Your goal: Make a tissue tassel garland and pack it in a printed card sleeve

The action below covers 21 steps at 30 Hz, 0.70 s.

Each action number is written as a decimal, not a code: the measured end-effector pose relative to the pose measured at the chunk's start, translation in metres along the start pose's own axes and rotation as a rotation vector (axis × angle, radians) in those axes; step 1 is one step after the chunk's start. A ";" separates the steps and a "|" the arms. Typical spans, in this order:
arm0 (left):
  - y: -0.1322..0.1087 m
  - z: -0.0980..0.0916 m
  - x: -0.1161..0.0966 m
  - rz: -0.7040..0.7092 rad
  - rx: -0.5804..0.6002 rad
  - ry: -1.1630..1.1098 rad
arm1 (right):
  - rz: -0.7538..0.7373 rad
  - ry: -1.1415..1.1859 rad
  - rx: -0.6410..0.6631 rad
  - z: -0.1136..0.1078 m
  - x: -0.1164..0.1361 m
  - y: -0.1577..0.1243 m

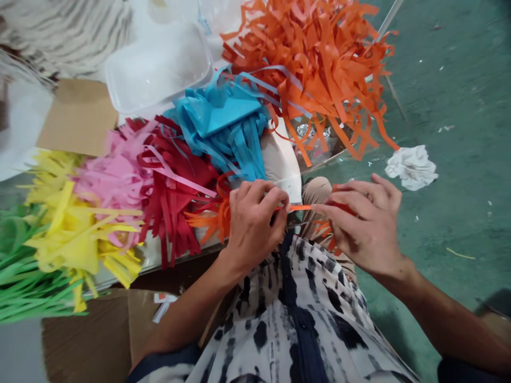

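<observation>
A thin twisted orange paper strip (pixel 299 207) is stretched between my two hands, just above my lap. My left hand (pixel 255 218) pinches one end between thumb and fingertips, with cut orange fringe (pixel 213 218) showing on its far side. At the other end, my right hand (pixel 361 221) closes its thumb and index finger on the strip, while its other fingers curl loosely. More orange fringe hangs below the right hand, partly hidden by it. Closest to the left hand lie dark red fringed paper (pixel 175 197) and blue fringed paper (pixel 227 117).
Along the table lie pink (pixel 115 170), yellow (pixel 67 229) and green (pixel 27 271) fringed paper. A large orange fringe heap (pixel 315 53) spreads over the far edge. Behind are a clear plastic container (pixel 159 69) and brown cardboard (pixel 80 114). Crumpled white tissue (pixel 413 167) appears over the green floor (pixel 459 106).
</observation>
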State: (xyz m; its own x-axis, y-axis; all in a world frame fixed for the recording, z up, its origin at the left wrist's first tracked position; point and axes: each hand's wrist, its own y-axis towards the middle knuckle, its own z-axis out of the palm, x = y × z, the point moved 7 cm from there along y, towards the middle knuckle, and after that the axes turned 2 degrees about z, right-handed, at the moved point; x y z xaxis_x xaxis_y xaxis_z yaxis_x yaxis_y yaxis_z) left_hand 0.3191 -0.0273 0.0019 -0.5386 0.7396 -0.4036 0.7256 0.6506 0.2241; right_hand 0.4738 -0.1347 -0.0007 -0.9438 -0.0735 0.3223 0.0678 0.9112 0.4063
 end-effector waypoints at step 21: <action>-0.042 0.003 -0.029 0.365 -0.123 0.094 | -0.097 -0.091 0.041 0.002 0.026 -0.006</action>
State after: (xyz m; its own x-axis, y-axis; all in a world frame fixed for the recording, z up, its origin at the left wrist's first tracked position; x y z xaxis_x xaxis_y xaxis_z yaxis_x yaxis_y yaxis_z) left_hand 0.3052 -0.0768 0.0018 -0.2961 0.9349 -0.1958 0.8231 0.3538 0.4443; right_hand 0.4487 -0.1414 0.0037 -0.9709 -0.1265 0.2034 -0.0367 0.9176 0.3957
